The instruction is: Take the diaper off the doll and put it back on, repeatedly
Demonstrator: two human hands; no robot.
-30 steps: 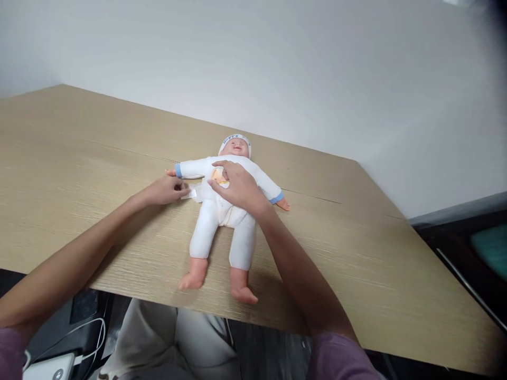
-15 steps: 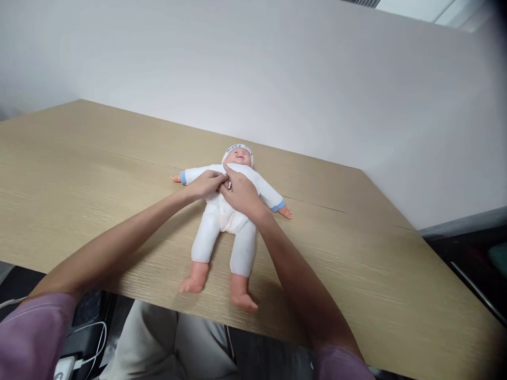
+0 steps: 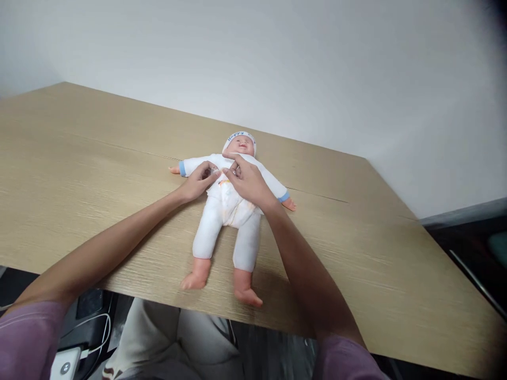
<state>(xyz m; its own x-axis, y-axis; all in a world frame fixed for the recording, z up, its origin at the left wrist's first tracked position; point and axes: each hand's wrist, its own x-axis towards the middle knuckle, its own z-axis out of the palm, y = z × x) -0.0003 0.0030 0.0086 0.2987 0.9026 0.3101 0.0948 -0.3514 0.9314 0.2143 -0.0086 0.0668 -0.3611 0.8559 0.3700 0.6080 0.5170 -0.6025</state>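
Note:
A baby doll (image 3: 208,235) in a white suit with blue cuffs lies on its back, head away from me and legs toward me. Around its hips is a white diaper (image 3: 233,205) with faint orange marks, its front exposed. My left hand (image 3: 200,181) is closed at the diaper's upper edge on the left, with a whitish bit between thumb and fingers. Close by on the right, my right hand (image 3: 249,183) pinches at the same upper edge, its index finger stretched out below the doll's chin. My fingers partly cover the doll's chest.
The doll lies on a wooden table (image 3: 119,190) with a thin seam across it. A pale wall (image 3: 253,63) rises behind. Below the front edge are a white power bank (image 3: 65,364) with a cable and my legs (image 3: 170,332). Dark objects stand at the right.
My hands have moved apart, from meeting at the doll's middle to either side of the diaper's front. More of the diaper shows now. The camera view has shifted slightly.

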